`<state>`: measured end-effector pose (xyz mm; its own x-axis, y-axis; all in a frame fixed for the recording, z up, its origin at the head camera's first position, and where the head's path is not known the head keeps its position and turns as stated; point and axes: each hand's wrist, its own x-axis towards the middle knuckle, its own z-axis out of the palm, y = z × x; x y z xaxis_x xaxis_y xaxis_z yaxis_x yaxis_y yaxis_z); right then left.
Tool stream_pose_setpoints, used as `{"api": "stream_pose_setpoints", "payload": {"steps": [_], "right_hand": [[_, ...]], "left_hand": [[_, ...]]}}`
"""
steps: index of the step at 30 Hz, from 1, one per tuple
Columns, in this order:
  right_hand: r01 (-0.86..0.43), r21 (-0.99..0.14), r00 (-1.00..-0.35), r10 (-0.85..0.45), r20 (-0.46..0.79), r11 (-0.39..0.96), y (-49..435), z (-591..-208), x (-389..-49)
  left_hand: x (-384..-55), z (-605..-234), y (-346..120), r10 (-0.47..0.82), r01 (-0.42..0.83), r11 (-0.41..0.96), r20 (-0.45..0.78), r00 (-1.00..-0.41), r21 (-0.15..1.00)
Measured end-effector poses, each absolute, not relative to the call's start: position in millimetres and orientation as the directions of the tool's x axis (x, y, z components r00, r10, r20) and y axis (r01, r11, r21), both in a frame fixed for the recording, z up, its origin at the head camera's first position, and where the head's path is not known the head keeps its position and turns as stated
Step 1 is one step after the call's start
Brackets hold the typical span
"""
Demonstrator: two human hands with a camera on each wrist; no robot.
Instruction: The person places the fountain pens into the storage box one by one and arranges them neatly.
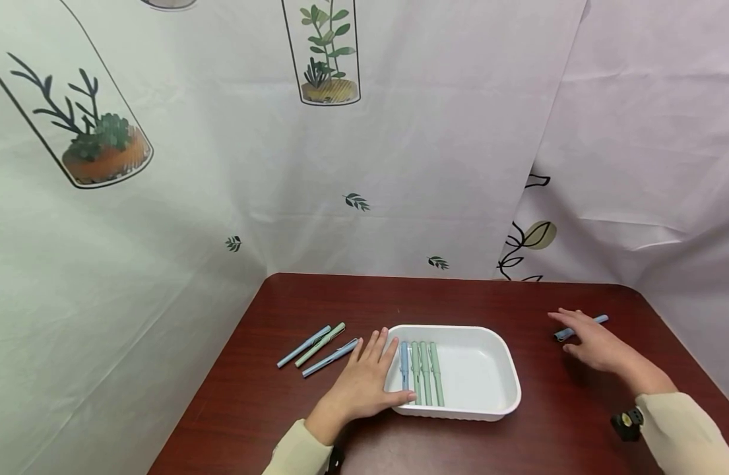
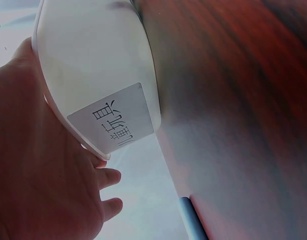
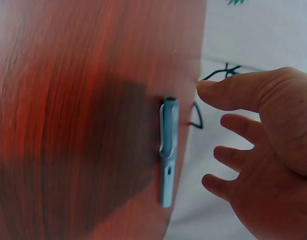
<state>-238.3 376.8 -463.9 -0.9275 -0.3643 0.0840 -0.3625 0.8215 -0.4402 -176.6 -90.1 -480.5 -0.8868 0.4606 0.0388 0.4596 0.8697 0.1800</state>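
Note:
A white tray (image 1: pixel 477 369) stands on the table, with one blue pen (image 1: pixel 404 365) and three green pens (image 1: pixel 426 373) lying side by side along its left part. My left hand (image 1: pixel 367 382) rests on the tray's left rim, fingers spread and thumb over the near edge. In the left wrist view the tray's side wall (image 2: pixel 93 60) bears a label (image 2: pixel 116 120) with printed characters. Over at the right, my right hand (image 1: pixel 598 346) hovers by a blue pen (image 3: pixel 167 150); its fingers are apart and hold nothing. That pen lies flat on the table, clip upward.
Left of the tray lie two blue pens (image 1: pixel 331 358) (image 1: pixel 305 346) and a green pen (image 1: pixel 320 344) on the dark red-brown table (image 1: pixel 239 409). A white cloth (image 1: pixel 400 165) printed with plants hangs behind the table's far edge and along both sides.

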Motion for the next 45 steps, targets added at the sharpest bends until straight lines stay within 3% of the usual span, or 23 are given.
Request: {"api": "stream_pose_setpoints", "payload": {"steps": [10, 28, 36, 45], "right_hand": [[-0.363, -0.296, -0.932, -0.345, 0.113, 0.884, 394.8, -474.4, -251.0], [-0.322, -0.288, -0.945, -0.323, 0.043, 0.902, 413.0, -492.2, -269.3], [-0.38, -0.214, -0.925, -0.364, 0.112, 0.9, 417.2, -496.2, -271.5], [-0.408, -0.207, -0.911, -0.38, 0.162, 0.889, 413.9, -494.3, -270.8]], "left_hand": [[-178.1, -480.2, -89.1, 0.463, 0.461, 0.867, 0.034, -0.886, 0.187], [-178.2, -478.8, -87.6, 0.464, 0.462, 0.866, 0.036, -0.885, 0.194], [-176.8, -478.9, -87.8, 0.467, 0.466, 0.864, 0.044, -0.883, 0.193], [-178.4, -478.9, -88.2, 0.46, 0.458, 0.869, 0.038, -0.887, 0.189]]}}
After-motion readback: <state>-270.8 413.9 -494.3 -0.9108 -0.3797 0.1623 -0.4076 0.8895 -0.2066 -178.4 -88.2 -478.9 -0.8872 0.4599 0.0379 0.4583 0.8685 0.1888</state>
